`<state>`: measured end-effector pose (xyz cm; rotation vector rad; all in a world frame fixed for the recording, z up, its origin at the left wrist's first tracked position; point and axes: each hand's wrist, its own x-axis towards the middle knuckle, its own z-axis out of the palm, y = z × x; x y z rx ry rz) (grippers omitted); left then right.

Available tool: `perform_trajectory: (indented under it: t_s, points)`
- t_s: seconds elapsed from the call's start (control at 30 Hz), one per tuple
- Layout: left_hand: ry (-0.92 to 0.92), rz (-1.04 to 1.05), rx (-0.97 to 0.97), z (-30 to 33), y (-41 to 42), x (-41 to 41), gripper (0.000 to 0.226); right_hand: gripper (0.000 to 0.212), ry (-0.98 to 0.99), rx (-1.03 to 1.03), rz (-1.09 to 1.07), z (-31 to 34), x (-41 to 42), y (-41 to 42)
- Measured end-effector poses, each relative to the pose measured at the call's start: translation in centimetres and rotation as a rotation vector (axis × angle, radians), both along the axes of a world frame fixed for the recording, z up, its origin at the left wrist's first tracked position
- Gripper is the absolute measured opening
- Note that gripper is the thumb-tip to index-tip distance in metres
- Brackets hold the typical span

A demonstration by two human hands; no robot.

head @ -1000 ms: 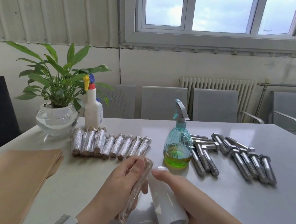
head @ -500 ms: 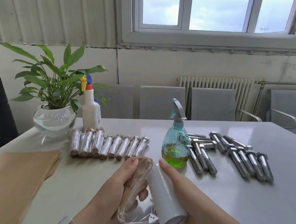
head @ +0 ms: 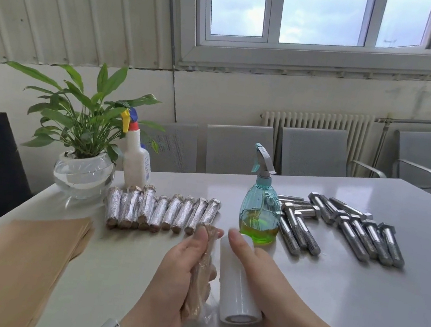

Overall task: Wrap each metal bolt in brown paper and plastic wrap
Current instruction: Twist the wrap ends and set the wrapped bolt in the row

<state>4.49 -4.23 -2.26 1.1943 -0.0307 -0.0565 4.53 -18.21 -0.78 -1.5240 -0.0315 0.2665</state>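
Left hand [head: 175,277] grips wrapped bolt [head: 200,273]; right hand [head: 264,280] holds wrap roll [head: 235,286]

Wrapped bolt [head: 201,270]: brown paper under clear film, long axis running away from viewer, gripped in left hand [head: 172,277], film trailing at near end. Film roll [head: 237,284]: white cylinder, lying just right of bolt and parallel to it, open core end toward viewer, held by right hand [head: 264,280]. Finished bolts [head: 162,211]: row of about ten, glossy film over brown paper, side by side on table. Bare bolts [head: 344,230]: steel, hex-headed, threaded, loose group at right. Paper stack [head: 35,254]: brown sheets, flat, at left.
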Motion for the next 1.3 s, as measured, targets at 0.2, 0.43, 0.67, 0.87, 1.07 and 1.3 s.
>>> perform_trajectory:
  t_s: [0.2, 0.43, 0.67, 0.87, 1.07, 1.3]
  points:
    - [-0.064, 0.096, -0.151, -0.2, -1.8, -0.4, 0.043, 0.072, -0.200, -0.097, -0.262, -1.5, 0.6, 1.7]
    - [0.071, -0.009, -0.224, -0.5, -2.0, -0.5, 0.047, 0.064, -0.234, -0.121, -0.342, -2.7, 0.7, 1.9]
    - [0.020, -0.066, -0.124, -0.8, -1.9, -0.1, 0.048, 0.066, -0.103, 0.051, -0.179, -2.1, 1.0, 0.9]
    - [-0.132, 0.057, 0.084, -0.7, -1.1, 0.3, 0.038, 0.069, -0.133, 0.054, -0.103, -1.9, 1.1, 0.8]
    - [-0.136, 0.148, 0.025, -0.4, -1.6, 0.0, 0.038, 0.071, -0.259, -0.071, -0.241, -1.6, 0.3, 1.4]
    - [-0.050, 0.135, -0.181, 0.0, -2.2, -0.8, 0.037, 0.067, -0.337, -0.206, -0.347, -1.7, 0.2, 1.9]
